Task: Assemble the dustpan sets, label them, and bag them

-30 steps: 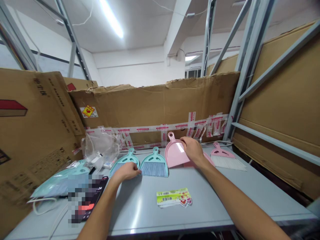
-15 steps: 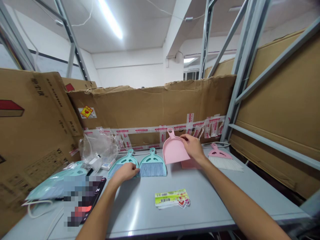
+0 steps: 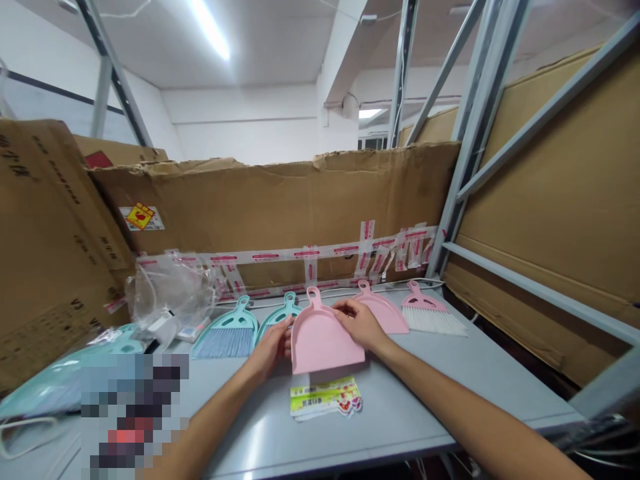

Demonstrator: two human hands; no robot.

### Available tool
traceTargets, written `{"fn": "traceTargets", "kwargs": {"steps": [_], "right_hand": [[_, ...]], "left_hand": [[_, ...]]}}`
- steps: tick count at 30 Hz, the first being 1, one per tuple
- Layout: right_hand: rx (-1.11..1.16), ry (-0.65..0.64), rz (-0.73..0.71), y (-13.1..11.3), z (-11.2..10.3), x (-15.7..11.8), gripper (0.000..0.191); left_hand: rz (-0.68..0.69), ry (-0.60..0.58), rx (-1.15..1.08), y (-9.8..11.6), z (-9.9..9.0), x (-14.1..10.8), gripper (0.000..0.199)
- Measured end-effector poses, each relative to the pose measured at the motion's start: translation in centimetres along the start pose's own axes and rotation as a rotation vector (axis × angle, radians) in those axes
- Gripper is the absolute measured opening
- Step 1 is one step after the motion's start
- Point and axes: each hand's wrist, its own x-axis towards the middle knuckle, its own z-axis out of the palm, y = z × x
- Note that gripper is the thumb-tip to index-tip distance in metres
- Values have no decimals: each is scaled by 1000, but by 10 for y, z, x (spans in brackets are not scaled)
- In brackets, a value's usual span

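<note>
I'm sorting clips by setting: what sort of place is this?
Probably a storeroom or packing area: a metal frame like shelving, large taped cardboard behind the grey surface, and several similar dustpans and brushes together.

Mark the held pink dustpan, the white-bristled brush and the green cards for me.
Held pink dustpan (image 3: 325,341): head view, middle of its pan.
White-bristled brush (image 3: 433,319): head view, on its bristles.
Green cards (image 3: 324,397): head view, printed face of the top one.

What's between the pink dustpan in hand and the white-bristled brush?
In the head view, another pink dustpan, partly hidden by the right hand.
</note>
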Motion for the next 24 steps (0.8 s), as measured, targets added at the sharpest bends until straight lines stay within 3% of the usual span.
{"fn": "traceTargets", "kwargs": {"steps": [5,9,12,14,16,20,24], "right_hand": [[32,1,35,-1,10,-10,27],[209,0,144,8,5,1,44],[80,175,92,17,-31,25,54],[-253,338,-35,25,-71,39,46],[-647,407,-79,34,-115,46,36],[-1185,434,211,56,-182,40,39],[-1205,333,431,71,-203,35,49]], "left_hand": [[-25,-80,78,-1,-5,-2,63],[55,8,149,-2,-10,2,69],[78,100,79,1,-16,7,76],[82,154,9,3,-20,11,80],[98,199,-44,4,-24,15,82],[150,246,-107,4,-30,21,84],[186,256,-105,3,-32,23,89]]}}
